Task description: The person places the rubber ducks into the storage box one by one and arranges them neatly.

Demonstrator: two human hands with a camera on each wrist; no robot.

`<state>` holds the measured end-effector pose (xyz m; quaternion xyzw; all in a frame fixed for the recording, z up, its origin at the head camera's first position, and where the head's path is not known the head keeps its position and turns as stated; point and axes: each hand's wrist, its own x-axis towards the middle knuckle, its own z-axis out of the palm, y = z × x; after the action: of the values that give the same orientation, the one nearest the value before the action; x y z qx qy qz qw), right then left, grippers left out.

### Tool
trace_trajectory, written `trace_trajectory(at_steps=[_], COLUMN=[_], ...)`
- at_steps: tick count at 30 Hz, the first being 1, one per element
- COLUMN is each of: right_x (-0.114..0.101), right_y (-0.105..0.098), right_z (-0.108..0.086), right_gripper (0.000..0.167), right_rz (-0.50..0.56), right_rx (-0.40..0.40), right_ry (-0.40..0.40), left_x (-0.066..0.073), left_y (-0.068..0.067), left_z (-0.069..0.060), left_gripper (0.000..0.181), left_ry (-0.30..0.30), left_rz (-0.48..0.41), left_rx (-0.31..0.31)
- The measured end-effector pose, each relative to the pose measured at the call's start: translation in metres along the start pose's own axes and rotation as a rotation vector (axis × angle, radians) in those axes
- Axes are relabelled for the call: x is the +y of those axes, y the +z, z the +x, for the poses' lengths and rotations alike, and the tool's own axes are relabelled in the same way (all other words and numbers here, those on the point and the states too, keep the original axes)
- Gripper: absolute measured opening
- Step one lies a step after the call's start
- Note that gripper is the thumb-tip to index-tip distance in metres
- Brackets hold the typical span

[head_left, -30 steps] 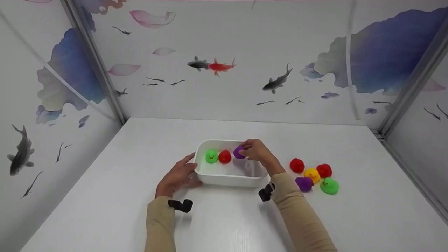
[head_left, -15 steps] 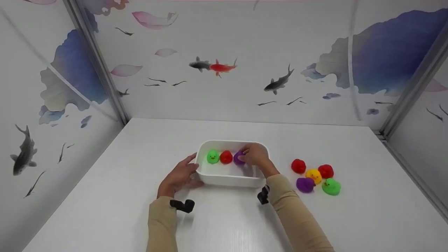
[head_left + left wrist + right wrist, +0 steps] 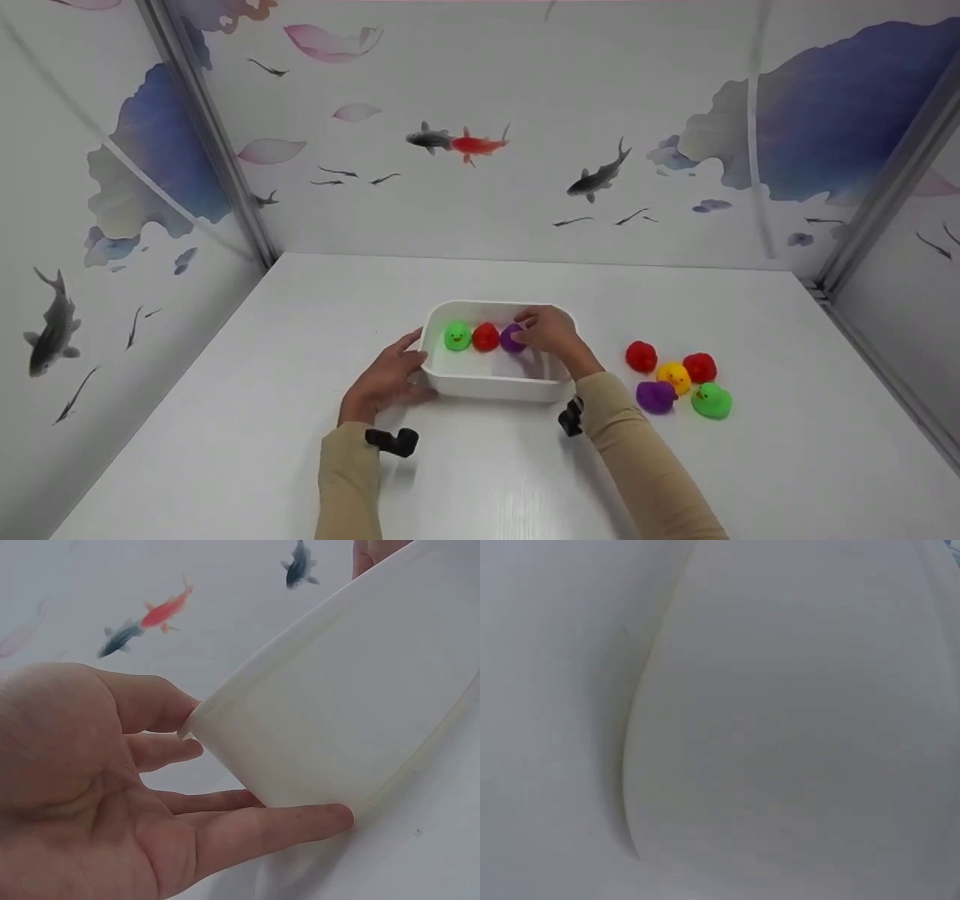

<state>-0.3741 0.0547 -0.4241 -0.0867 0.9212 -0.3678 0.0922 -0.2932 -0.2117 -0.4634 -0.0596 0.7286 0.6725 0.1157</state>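
Fingers of the right hand (image 3: pixel 553 334): narrow, pinching the purple duck (image 3: pixel 508 341).
Wrist views: the right shows just the wall of the white tray (image 3: pixel 495 387) and the table (image 3: pixel 225 420), so only the head view shows the duck; the left shows a digit along the tray's lower edge.
Purple duck: inside the tray, at the left of the right hand, by its fingertips.
Duck row: red duck (image 3: pixel 486 337) just left, green duck (image 3: pixel 457 337) beyond it.
Left hand (image 3: pixel 382 381): fingers grip the tray's left end.
Ducks outside: a loose group (image 3: pixel 674 377) right of the tray.
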Motion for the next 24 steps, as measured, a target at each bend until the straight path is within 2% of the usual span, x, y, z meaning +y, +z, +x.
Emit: trace_trajectory(at_steps=[6,15,24], right_x=[-0.002,0.000,0.030], right_y=[-0.021,-0.052,-0.085], right_z=[-0.017,-0.057,-0.091], right_gripper=[0.043,0.042,0.044], right_rz=[0.076,0.062,0.114], right_rx=[-0.050,-0.040,0.028], right_ry=[-0.055,-0.145,-0.201], left_x=[0.000,0.003,0.001], left_y=[0.002,-0.001,0.000], left_z=[-0.001,0.000,-0.002], left_gripper=[0.058,0.057,0.058], left_ry=[0.010,0.009,0.005], left_rz=[-0.011,-0.009,-0.004], left_rx=[0.006,0.008,-0.002])
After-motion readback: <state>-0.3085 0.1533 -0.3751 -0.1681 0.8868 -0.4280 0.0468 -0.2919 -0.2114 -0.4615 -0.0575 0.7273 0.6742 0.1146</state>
